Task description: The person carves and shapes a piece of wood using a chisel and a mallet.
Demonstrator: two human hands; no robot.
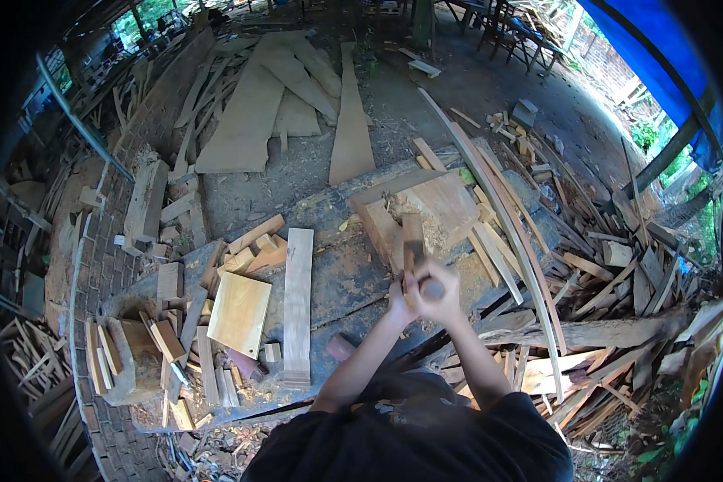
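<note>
My right hand (442, 296) is closed around a wooden handle (432, 289) whose round end faces up. Right beside it, my left hand (402, 300) has its fingers closed; what they hold is hidden. Just beyond both hands rises a narrow brown piece of wood (413, 239); whether it joins the handle I cannot tell. Behind it sits a thick wooden block (450, 201), with pale shavings (427, 229) heaped on and against it. The hands are over the near side of this block.
The dark workbench (337, 281) carries a long grey-brown plank (298, 305) and a pale square board (239, 313). Long thin strips (506, 209) lie along its right side. Scrap wood (602, 289) piles up to the right. Large flat boards (249, 112) lie on the ground beyond.
</note>
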